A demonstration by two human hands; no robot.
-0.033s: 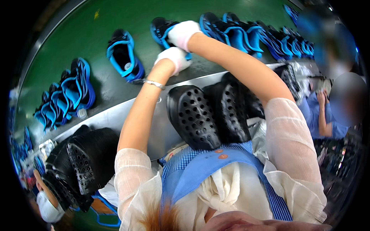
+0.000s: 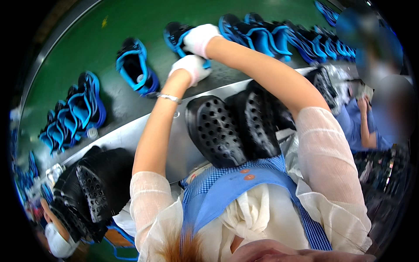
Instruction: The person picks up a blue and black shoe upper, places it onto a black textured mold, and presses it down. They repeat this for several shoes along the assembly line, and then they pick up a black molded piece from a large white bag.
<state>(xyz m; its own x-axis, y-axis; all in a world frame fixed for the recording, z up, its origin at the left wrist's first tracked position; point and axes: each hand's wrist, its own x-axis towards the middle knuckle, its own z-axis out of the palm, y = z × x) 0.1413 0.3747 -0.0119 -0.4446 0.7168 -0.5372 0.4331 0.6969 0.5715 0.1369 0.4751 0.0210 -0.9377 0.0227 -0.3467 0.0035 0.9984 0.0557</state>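
Note:
Both my hands, in white gloves, are at a black shoe with bright blue trim (image 2: 174, 36) on the green work surface. My right hand (image 2: 201, 39) is closed at the side of its opening. My left hand (image 2: 190, 69) is closed around the heel end, where a bit of blue shows past the glove. The gloves hide most of the shoe's rear and my fingertips. Just left of my left hand lies another black and blue shoe (image 2: 136, 67), its opening facing up.
Matching shoes stand in a row at left (image 2: 89, 101) and another at right (image 2: 257, 37). Close to my body are black perforated shoe-shaped forms (image 2: 214, 129), with more black forms (image 2: 98, 183) at lower left. A metal edge (image 2: 150, 131) borders the green surface (image 2: 144, 19). A co-worker (image 2: 364, 120) sits at right.
The whole view has shifted slightly, so the shoes and my hands appear a little farther left. Both hands stay on the same shoe.

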